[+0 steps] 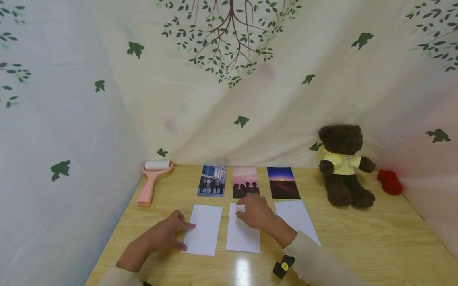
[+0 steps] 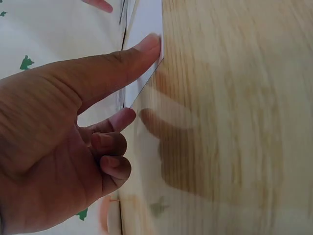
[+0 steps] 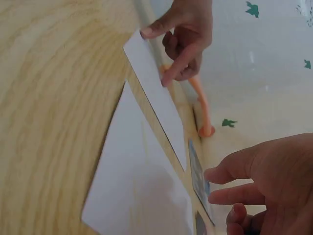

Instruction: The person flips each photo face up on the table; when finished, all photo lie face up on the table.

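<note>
A pale cloth printed with a branching tree and green leaves (image 1: 229,43) hangs behind and around a light wooden counter (image 1: 375,242), closing it in on three sides. At the back right a brown teddy bear (image 1: 344,167) in a yellow shirt sits upright against the cloth, and a small red thing (image 1: 390,182) lies just beside it toward the corner; I cannot tell what it is. At the back left a pink lint roller (image 1: 152,180) lies flat, its white roll nearest the cloth.

Three photographs lie in a row across the middle: a group of people before a building (image 1: 212,180), silhouettes against a pink sky (image 1: 245,182), and a dark sunset (image 1: 283,182). In front of each lies a white card: the left card (image 1: 204,229), the middle card (image 1: 242,234) and the right card (image 1: 296,219), set side by side but apart.

The left hand (image 1: 162,235) rests at the left card, thumb and forefinger spread and touching its near left edge; the wrist view shows the thumb (image 2: 127,61) on the card's corner, one fingertip under the edge, the other fingers curled into the palm. The right hand (image 1: 257,212) lies on the far end of the middle card, fingers loosely spread and relaxed, covering its top corner and reaching close to the silhouette photograph. A cream sleeve (image 1: 322,262) covers that forearm, with a small black and yellow device (image 1: 284,266) strapped at the wrist.
</note>
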### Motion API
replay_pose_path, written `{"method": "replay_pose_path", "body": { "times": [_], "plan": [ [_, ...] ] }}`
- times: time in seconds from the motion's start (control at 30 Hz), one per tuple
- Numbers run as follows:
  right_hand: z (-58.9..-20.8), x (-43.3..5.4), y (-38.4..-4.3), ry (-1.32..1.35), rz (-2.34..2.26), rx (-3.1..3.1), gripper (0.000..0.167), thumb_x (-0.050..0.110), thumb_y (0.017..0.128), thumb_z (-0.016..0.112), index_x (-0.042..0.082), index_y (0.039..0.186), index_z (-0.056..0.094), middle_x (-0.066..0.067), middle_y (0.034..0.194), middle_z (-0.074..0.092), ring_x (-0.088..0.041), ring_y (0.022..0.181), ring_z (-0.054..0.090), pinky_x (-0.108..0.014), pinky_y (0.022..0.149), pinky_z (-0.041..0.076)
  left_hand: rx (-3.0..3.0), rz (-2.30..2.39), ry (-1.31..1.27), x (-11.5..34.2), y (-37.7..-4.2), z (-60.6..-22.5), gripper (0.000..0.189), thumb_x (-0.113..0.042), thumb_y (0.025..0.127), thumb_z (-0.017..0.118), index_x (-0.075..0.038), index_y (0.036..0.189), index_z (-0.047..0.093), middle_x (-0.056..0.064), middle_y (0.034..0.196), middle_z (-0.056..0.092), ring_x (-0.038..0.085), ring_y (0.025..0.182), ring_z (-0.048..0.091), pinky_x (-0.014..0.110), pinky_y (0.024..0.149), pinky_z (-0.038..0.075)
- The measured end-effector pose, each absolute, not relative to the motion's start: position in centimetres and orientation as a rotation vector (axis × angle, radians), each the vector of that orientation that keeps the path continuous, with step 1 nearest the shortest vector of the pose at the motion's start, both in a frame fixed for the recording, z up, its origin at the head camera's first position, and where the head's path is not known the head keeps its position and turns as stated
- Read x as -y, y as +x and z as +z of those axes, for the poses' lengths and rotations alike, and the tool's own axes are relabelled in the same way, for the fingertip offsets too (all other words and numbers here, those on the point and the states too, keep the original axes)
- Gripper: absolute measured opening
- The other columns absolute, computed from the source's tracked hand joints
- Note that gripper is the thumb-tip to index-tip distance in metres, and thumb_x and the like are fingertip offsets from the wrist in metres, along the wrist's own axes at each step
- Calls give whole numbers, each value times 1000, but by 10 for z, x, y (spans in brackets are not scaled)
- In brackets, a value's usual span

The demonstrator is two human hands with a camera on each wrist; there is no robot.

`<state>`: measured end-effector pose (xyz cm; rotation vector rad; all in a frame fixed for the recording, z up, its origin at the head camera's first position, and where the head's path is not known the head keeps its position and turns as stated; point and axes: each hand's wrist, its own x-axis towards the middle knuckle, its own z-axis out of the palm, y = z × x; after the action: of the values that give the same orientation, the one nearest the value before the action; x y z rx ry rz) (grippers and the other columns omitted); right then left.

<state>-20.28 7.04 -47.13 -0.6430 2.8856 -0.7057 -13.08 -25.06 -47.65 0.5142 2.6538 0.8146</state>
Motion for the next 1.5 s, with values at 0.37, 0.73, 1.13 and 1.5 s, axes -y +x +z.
{"method": "replay_pose_path", "body": {
  "times": [0.37, 0.73, 1.13, 1.5],
  "plan": [
    [-487, -20, -202, -790, -580, -2838, 37, 44, 90, 83, 10, 104, 76, -5, 87, 71, -28, 93, 62, -50, 84, 48, -2694, 794, 473, 244, -131, -479, 63, -26, 80, 92, -10, 137, 71, 5, 109, 49, 17, 93, 47, 24, 76, 41],
    [-489, -9, -210, -742, -485, -2855, 35, 49, 92, 79, 15, 88, 73, 0, 77, 58, -22, 85, 50, -40, 79, 39, -2631, 799, 563, 245, -134, -472, 63, -21, 82, 90, -5, 138, 68, 6, 108, 46, 18, 97, 43, 24, 78, 39],
    [-485, -3, -214, -499, -820, -2691, 48, 49, 99, 69, 8, 124, 78, -16, 134, 69, -34, 123, 57, -56, 107, 46, -2630, 794, 534, 242, -134, -469, 64, -17, 79, 92, -2, 136, 69, 6, 107, 45, 17, 95, 42, 24, 78, 39],
    [-487, -2, -215, -515, -780, -2802, 41, 39, 96, 74, 3, 114, 77, -16, 119, 64, -29, 110, 52, -48, 98, 50, -2666, 689, 355, 224, -139, -466, 58, -9, 74, 94, -7, 129, 76, 6, 110, 51, 20, 99, 48, 34, 85, 46]
  ]
}}
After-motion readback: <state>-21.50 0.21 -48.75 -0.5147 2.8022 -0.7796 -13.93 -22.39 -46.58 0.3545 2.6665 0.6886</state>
